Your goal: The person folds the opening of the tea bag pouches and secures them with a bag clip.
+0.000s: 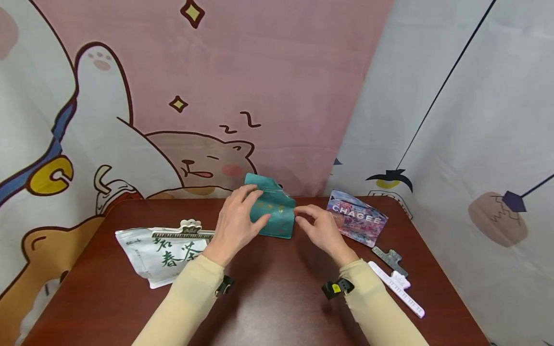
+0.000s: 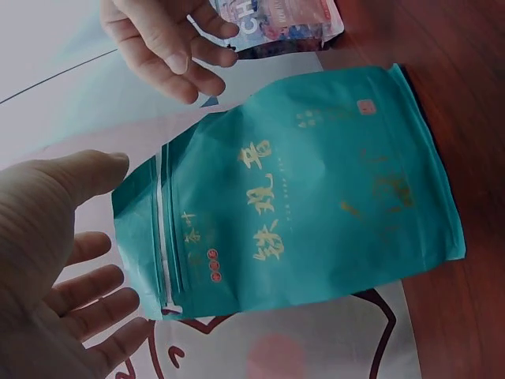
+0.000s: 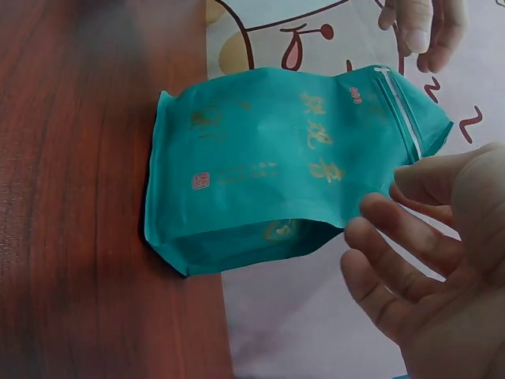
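Note:
A teal tea pouch (image 2: 316, 181) with gold characters and a zip strip stands upright at the table's back. Its top leans to one side in the head view. My left hand (image 1: 237, 216) is spread at the pouch's left side, thumb and fingers apart. In the left wrist view its thumb tip is right at the pouch's top edge, with the fingertips close by. My right hand (image 1: 319, 228) is at the pouch's right edge with fingers loosely bent; in the right wrist view its thumb (image 3: 434, 178) overlaps the pouch near the zip strip. Neither hand grips it.
On the left lies a white tea pouch (image 1: 144, 257) with a clip (image 1: 190, 229) across its top. To the right are a purple-pink CHAGEE pouch (image 1: 357, 218), a grey clip (image 1: 391, 260) and a white clip (image 1: 398, 290). A cartoon-printed cloth (image 1: 277, 86) hangs behind the table (image 1: 277, 307).

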### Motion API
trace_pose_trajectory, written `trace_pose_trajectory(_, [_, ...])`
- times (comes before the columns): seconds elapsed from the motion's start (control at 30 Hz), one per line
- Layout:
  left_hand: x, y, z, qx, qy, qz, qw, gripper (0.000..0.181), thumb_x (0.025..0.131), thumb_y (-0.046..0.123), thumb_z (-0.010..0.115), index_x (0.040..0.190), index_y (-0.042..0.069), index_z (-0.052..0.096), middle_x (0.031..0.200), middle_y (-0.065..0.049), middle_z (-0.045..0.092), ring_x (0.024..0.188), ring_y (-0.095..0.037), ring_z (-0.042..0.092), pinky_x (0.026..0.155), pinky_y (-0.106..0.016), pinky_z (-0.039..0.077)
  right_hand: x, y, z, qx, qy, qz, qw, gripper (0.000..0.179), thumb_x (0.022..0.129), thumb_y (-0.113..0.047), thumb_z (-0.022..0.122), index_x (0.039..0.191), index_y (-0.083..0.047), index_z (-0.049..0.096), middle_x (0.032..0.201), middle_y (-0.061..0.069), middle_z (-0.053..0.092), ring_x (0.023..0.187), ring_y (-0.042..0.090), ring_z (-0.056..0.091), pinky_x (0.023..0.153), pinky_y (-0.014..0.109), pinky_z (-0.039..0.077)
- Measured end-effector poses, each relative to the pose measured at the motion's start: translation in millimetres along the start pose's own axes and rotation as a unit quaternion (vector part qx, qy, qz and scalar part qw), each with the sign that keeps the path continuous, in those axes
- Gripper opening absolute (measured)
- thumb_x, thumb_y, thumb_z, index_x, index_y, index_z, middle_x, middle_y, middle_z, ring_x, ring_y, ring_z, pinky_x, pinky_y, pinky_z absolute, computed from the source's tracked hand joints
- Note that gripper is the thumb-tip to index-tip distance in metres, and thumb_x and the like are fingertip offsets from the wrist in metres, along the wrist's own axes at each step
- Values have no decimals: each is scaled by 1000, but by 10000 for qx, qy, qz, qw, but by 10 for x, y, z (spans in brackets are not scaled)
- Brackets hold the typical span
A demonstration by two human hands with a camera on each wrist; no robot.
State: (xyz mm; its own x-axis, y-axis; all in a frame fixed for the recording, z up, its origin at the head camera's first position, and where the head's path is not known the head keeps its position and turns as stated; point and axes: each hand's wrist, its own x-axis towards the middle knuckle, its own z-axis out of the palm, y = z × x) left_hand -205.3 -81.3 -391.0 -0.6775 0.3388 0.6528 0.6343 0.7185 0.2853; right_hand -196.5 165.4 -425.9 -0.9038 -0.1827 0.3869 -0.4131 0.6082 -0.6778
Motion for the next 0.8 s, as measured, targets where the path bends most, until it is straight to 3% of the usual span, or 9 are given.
trace_pose_trajectory(0.23, [100,26,39,13,40,-13,10000,57,82,27,88,130,5,67,139,-14,59,124,-35,57,100,-51,48,77,-2,-2,-92,488,-151,9987,20,94,-3,73,114,-3,76,111,12,75,99,30,71,83,50,57])
trace_pose_trajectory(0.5, [184,19,60,44,220,-13,9997,56,84,24,86,133,4,66,144,-16,57,130,-36,54,101,-54,47,164,-16,13,-52,734,-56,9973,19,96,-6,72,114,-4,76,112,12,74,97,30,70,82,49,56])
trace_pose_trajectory(0.8, [277,-15,113,31,45,-159,9999,58,87,23,84,137,3,63,151,-16,52,136,-34,51,101,-56,46,239,17,98,-45,903,38,9959,22,96,-9,73,118,-5,75,114,13,72,101,31,69,85,49,56])
